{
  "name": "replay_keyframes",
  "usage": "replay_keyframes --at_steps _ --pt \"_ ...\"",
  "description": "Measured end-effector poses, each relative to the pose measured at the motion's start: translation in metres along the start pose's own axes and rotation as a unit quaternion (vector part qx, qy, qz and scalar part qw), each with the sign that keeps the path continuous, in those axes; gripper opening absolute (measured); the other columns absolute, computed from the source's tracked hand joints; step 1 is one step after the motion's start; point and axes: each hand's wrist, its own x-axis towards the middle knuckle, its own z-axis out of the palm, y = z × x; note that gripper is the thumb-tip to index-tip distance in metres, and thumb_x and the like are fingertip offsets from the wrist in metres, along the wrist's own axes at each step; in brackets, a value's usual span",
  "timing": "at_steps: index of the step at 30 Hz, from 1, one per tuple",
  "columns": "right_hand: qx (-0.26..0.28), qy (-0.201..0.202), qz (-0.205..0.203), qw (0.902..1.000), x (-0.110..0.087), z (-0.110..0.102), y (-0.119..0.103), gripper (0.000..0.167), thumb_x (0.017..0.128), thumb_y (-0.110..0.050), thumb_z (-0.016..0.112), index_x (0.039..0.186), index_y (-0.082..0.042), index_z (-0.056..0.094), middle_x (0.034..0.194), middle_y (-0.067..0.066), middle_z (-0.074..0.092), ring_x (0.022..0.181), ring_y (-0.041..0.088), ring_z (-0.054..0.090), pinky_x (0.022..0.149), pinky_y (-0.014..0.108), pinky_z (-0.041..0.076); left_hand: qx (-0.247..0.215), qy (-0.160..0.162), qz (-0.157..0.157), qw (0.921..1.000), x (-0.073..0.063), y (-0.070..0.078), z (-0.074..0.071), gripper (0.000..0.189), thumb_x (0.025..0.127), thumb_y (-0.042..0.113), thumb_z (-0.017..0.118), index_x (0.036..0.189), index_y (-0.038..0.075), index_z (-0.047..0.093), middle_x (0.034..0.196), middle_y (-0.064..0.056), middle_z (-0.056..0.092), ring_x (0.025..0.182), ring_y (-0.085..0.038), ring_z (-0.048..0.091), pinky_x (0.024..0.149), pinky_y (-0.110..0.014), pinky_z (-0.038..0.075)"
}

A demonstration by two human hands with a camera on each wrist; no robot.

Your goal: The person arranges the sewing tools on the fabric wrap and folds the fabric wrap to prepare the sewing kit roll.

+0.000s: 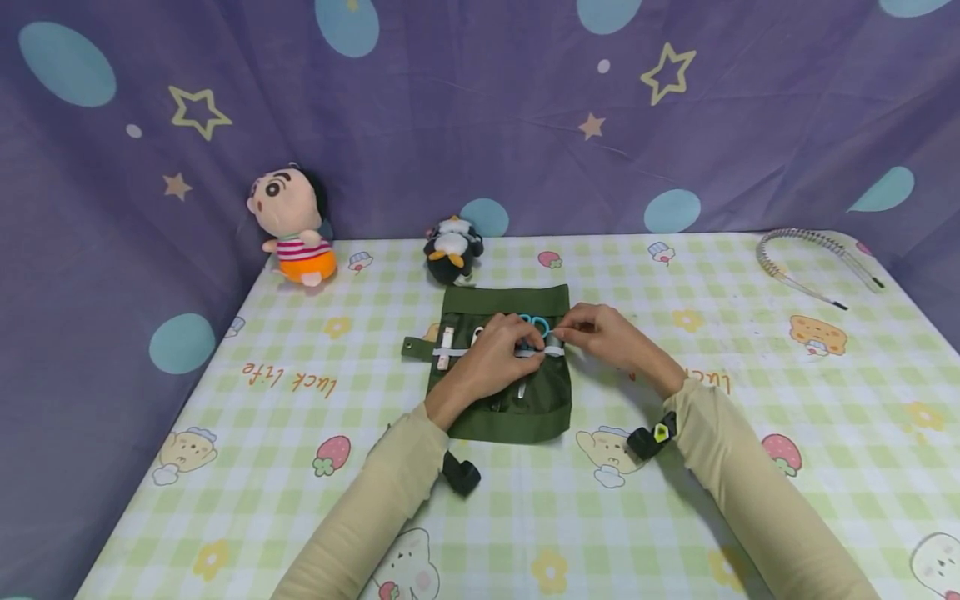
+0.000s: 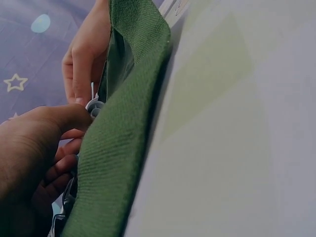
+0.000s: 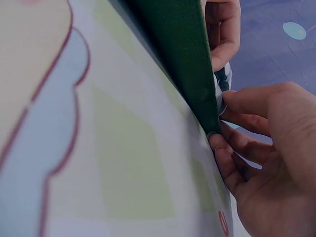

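Observation:
A dark green fabric organizer [image 1: 536, 425] lies unfolded on the table. Across it runs a white elastic band [image 1: 555, 351]. Blue-handled scissors [image 1: 541, 326] and a small white-and-pink item [image 1: 445, 348] are tucked under the band. My left hand [image 1: 497, 354] reaches over the middle of the organizer, and its thumb and fingers hold a small grey roll [image 2: 97, 108] near the right edge. Opposite it, my right hand [image 1: 600, 333] pinches the white band beside that roll; its lower fingers touch the organizer's edge [image 3: 205, 94]. The fingers partly hide the roll.
Behind the organizer sits a penguin plush [image 1: 452, 250]. A doll in a striped shirt [image 1: 296, 225] stands at the back left corner. At the back right lies a headband [image 1: 806, 237]. The organizer's snap strap [image 1: 417, 348] sticks out left on the checked tablecloth [image 1: 262, 492].

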Motion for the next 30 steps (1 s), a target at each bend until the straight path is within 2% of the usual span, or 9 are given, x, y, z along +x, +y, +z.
replay_keyframes --at_steps 7,21,30 --pt "0.011 0.001 0.01 0.9999 -0.0027 0.0027 -0.0006 0.014 0.104 -0.009 0.063 0.108 -0.003 0.076 0.097 0.007 0.066 0.085 0.022 0.059 0.078 0.039 0.049 -0.003 -0.007 -0.011 0.9999 -0.0019 0.0002 -0.0009 0.007 0.099 0.017 0.072 0.103 0.011 0.074 0.103 -0.004 0.06 0.095 -0.022 0.049 0.083 -0.037 0.044" --pt "0.024 0.003 0.001 0.9997 -0.0051 0.0052 0.0017 0.014 0.105 -0.009 0.061 0.1 -0.003 0.073 0.093 0.007 0.061 0.081 0.023 0.053 0.073 0.034 0.045 -0.005 -0.023 -0.02 0.9995 -0.0026 0.0005 -0.0022 0.006 0.099 0.015 0.072 0.103 0.012 0.073 0.104 -0.004 0.059 0.096 -0.023 0.048 0.085 -0.039 0.044" --pt "0.035 0.007 0.008 0.9993 -0.0068 0.0078 0.0019 0.013 0.106 -0.008 0.06 0.107 -0.001 0.071 0.101 0.009 0.065 0.09 0.022 0.061 0.081 0.033 0.05 -0.006 -0.025 -0.021 0.9995 -0.0029 -0.0003 -0.0026 0.005 0.099 0.015 0.071 0.103 0.012 0.073 0.105 -0.004 0.059 0.098 -0.023 0.048 0.085 -0.04 0.044"
